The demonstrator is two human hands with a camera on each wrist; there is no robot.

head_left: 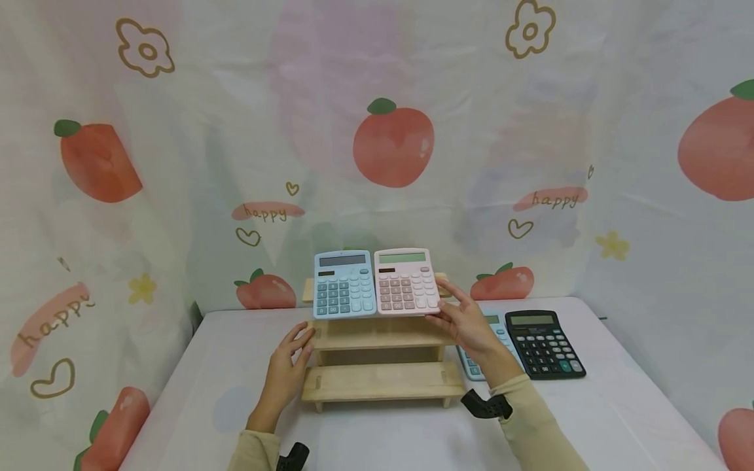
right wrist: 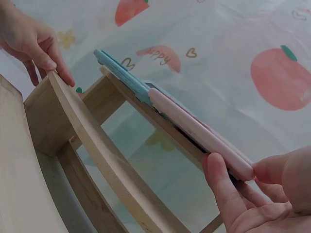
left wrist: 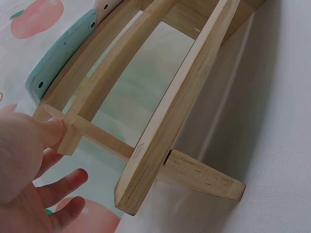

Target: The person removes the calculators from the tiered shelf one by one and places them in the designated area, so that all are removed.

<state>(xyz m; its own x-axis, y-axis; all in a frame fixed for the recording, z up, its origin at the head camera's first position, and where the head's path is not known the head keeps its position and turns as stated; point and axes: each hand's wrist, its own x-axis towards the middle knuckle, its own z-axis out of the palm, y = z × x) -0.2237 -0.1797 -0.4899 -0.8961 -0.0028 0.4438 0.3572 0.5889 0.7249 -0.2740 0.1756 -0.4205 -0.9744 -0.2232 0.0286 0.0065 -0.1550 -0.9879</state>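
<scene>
A pink calculator (head_left: 406, 282) stands tilted back on the top tier of a three-tier wooden shelf (head_left: 383, 384), right beside a light blue calculator (head_left: 344, 284). My right hand (head_left: 468, 327) pinches the pink one at its lower right corner, as the right wrist view shows from the side, with thumb and fingers (right wrist: 217, 167) on either side of it. At the left end of the middle tier, my left hand (head_left: 288, 366) holds the board's corner. In the left wrist view, its thumb lies against that board end and the other fingers (left wrist: 65, 187) are spread loosely.
On the table right of the shelf lie a black calculator (head_left: 544, 345) and another blue calculator (head_left: 471, 366), partly hidden by my right hand and forearm. A white cloth covers the table (head_left: 389, 441). Behind it hangs a fruit-patterned curtain (head_left: 459, 137).
</scene>
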